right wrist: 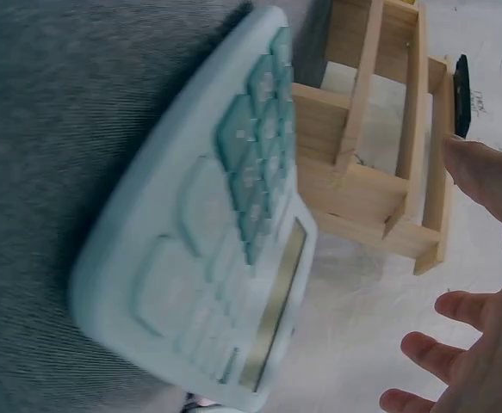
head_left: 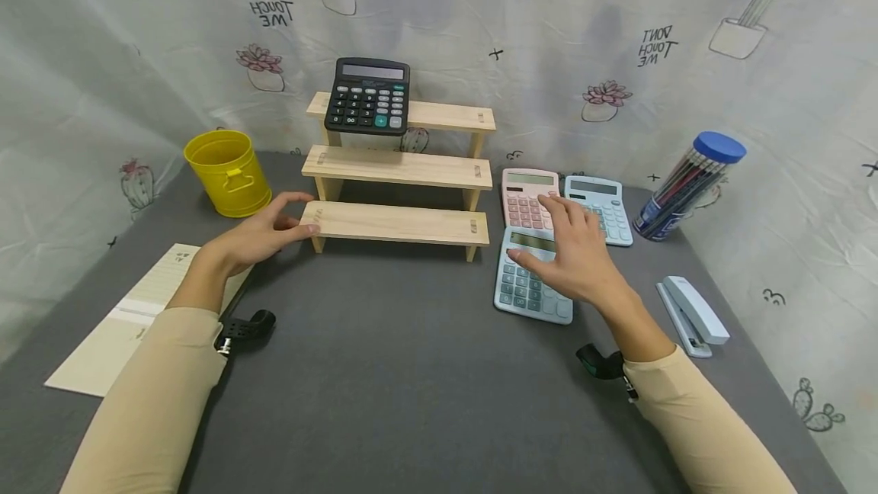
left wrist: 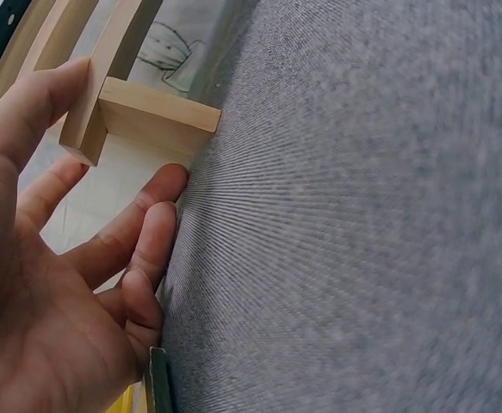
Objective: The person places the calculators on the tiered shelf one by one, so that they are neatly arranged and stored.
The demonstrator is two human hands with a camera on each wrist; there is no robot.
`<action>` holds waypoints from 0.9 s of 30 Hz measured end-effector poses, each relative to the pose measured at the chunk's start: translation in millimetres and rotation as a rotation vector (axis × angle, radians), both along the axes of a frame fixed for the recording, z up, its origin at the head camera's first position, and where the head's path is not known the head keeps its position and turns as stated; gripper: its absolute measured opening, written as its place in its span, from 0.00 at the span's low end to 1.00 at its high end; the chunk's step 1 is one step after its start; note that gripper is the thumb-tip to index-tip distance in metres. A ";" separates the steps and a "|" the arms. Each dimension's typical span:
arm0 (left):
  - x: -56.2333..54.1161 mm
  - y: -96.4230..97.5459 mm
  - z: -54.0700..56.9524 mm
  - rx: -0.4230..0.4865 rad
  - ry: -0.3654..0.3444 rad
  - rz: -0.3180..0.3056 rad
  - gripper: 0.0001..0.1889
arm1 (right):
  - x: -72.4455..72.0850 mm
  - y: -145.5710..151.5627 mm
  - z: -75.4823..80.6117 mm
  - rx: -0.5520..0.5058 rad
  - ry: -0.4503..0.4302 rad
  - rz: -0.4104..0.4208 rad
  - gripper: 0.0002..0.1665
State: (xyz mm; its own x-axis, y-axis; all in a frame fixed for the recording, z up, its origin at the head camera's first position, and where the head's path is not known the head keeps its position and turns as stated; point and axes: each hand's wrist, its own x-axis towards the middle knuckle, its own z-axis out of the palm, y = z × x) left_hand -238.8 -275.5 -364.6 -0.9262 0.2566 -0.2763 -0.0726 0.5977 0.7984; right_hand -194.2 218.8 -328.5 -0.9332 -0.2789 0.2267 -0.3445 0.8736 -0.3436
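A three-step wooden shelf stand [head_left: 398, 223] is at the back middle of the grey table. At the left end of its lowest board, my left hand [head_left: 257, 238] pinches the board between thumb and forefinger; the other fingers curl loosely below it. On the top step leans a black calculator [head_left: 368, 97]. My right hand [head_left: 579, 254] hovers with fingers spread over a blue calculator [head_left: 528, 288], holding nothing. In the right wrist view that calculator [right wrist: 199, 224] lies apart from the fingers. Just behind it are a pink calculator [head_left: 528, 189] and a second blue calculator [head_left: 607, 208].
A yellow bucket [head_left: 226, 174] stands at the back left, with an open notebook [head_left: 116, 334] in front of it. To the right are a blue-lidded tube of pencils [head_left: 686, 185] and a light blue stapler [head_left: 693, 315]. A printed curtain [head_left: 439, 21] hangs behind the table.
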 end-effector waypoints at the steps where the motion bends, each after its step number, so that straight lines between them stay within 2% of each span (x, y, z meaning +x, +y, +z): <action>1: 0.5 -0.8 0.1 0.001 -0.004 0.001 0.46 | 0.4 0.1 -1.0 0.005 -0.019 -0.002 0.56; 5: 1.4 -1.6 -0.2 0.003 -0.014 -0.002 0.47 | 1.2 0.2 -8.0 0.029 -0.092 -0.010 0.58; 18: -5.4 -0.6 -3.6 0.024 -0.035 -0.012 0.46 | 2.2 -3.8 -22.7 0.076 -0.264 -0.033 0.65; 22: -4.2 -0.3 -1.5 0.014 -0.037 -0.012 0.46 | 1.4 -6.9 -26.6 0.083 -0.279 -0.033 0.65; 27: -3.0 -1.0 -0.2 0.001 -0.036 -0.006 0.47 | 0.8 -11.2 -31.8 0.111 -0.249 -0.041 0.69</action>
